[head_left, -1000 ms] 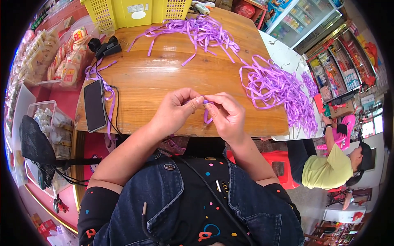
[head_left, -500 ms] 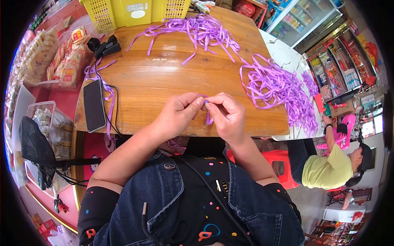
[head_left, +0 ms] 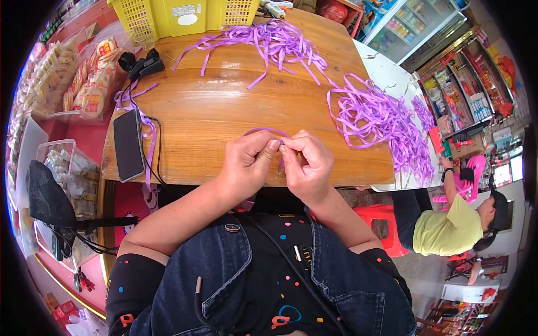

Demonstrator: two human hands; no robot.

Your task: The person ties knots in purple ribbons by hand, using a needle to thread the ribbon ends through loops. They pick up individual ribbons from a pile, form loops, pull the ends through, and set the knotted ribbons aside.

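We see the fingertips of both hands meeting near the front edge of the table. The left hand (head_left: 246,159) has thumb and index finger pressed together, and the right hand (head_left: 305,162) makes the same pinch just beside it. Between these tips they have hold of one thin purple ribbon (head_left: 266,130). Part of it curves above the left index finger, and a short piece shows below, between the hands; the exact place of the pinch is covered by the fingers.

Beyond the fingers, on the wooden table (head_left: 224,106), we count two big heaps of such ribbon: a far heap (head_left: 274,45) and a right heap (head_left: 381,117), which spreads onto the white table (head_left: 381,61). One black phone (head_left: 129,145) lies at the left, near a black cable (head_left: 159,151) and a loose purple strand (head_left: 151,147).

At the far edge is a yellow basket (head_left: 210,17) with one white label (head_left: 188,11), whose print is too small for us to read. To the right we see one co-worker (head_left: 448,227) and one red stool (head_left: 386,224).
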